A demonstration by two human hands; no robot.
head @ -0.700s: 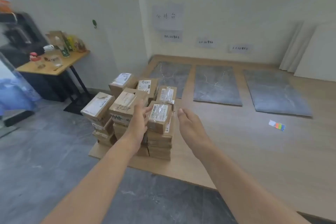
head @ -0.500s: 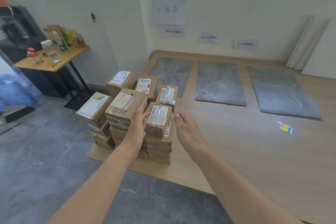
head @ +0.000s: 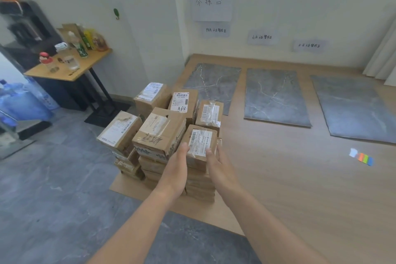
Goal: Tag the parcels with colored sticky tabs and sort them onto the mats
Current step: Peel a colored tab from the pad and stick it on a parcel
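Several cardboard parcels stand in stacks at the near left corner of a wooden platform (head: pixel 289 188). The nearest top parcel (head: pixel 200 142) is small, with a white taped label. My left hand (head: pixel 176 170) presses its left side and my right hand (head: pixel 218 165) its right side, thumbs on its top front edge. A larger parcel (head: pixel 159 133) with handwriting sits just left of it. Three grey marble-pattern mats lie farther back: left mat (head: pixel 214 83), middle mat (head: pixel 274 96), right mat (head: pixel 353 109). A pad of colored sticky tabs (head: pixel 363 157) lies on the platform at the right.
Paper signs (head: pixel 262 37) hang on the wall above the mats. A small wooden table (head: pixel 68 68) with bottles and a cup stands at the left. Blue water jugs (head: pixel 21 100) sit at the far left. White boards (head: pixel 383 53) lean at the right wall. Grey floor lies in front.
Both hands have closed in from either side onto the small top parcel; earlier the right hand hovered apart from it. The view has tilted down slightly.
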